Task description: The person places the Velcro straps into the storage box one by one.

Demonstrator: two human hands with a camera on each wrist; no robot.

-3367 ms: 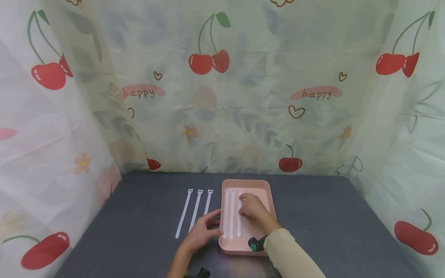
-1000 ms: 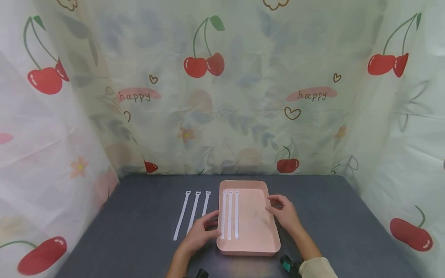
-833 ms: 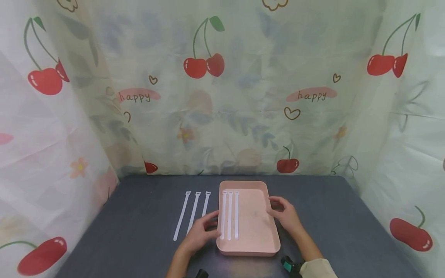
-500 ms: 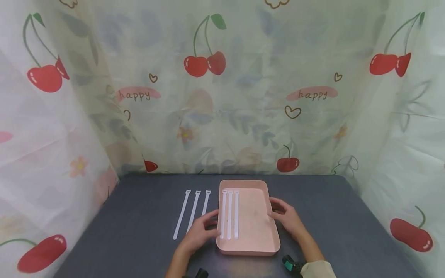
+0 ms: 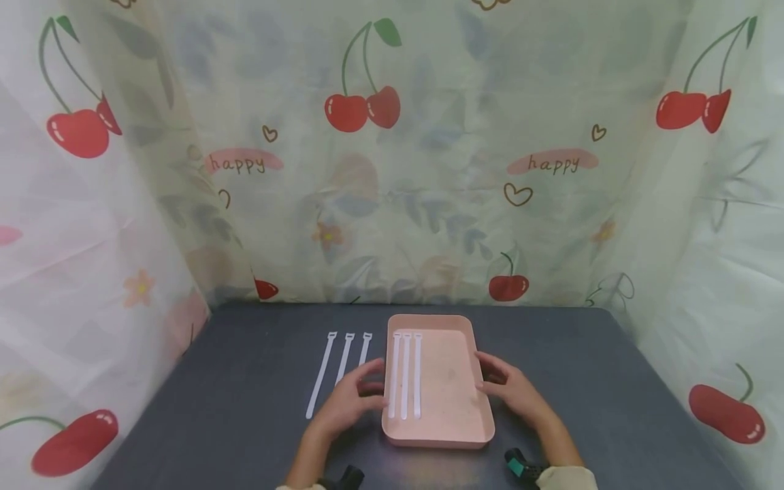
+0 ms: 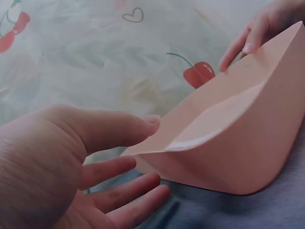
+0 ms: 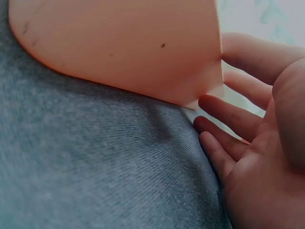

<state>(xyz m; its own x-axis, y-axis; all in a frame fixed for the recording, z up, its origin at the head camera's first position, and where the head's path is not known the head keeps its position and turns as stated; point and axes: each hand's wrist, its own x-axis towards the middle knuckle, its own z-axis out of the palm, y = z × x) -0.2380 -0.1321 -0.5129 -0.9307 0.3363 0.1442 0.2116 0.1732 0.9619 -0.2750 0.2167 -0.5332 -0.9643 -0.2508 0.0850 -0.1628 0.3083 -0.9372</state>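
Observation:
A pink tray point(image 5: 453, 384) lies on the dark grey table. Three white straps point(image 5: 405, 374) lie side by side along the tray's left part. Three more white straps point(image 5: 343, 367) lie on the table just left of it. My left hand point(image 5: 369, 386) touches the tray's left rim, thumb above, straight fingers below point(image 6: 133, 164). My right hand point(image 5: 491, 376) rests against the right rim with straight fingers point(image 7: 233, 90) beside the tray wall point(image 7: 119, 47). Neither hand holds a strap.
Cherry-print curtains point(image 5: 392, 170) close in the table point(image 5: 245, 422) at the back and both sides. Bare grey cloth point(image 5: 582, 381) lies right of the tray. Wrist-worn cameras point(image 5: 519, 467) show at the bottom edge.
My right hand left the straps inside the tray, moved out to the right, then closed in on the right rim. The left hand stayed at the left rim.

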